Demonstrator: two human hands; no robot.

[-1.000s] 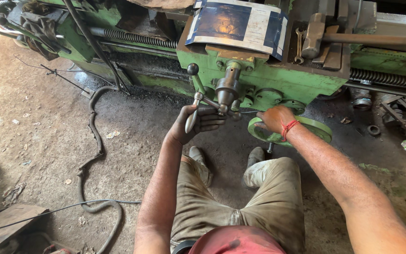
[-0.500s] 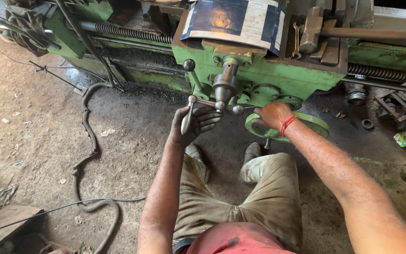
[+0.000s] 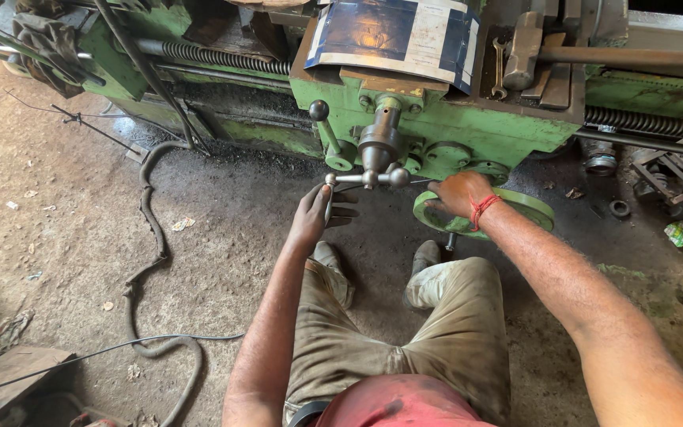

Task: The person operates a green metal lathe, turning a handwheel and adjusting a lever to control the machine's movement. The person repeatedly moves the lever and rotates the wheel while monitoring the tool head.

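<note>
Standing at the green lathe carriage, we had our left hand closed around the steel crank handle that jutted out just below the cross-slide hub, while our right hand curled over the rim of the green handwheel beside it. Beyond our right hand a spanner lay on the carriage top, and a hose snaked over the dirt floor off to our left.
</note>
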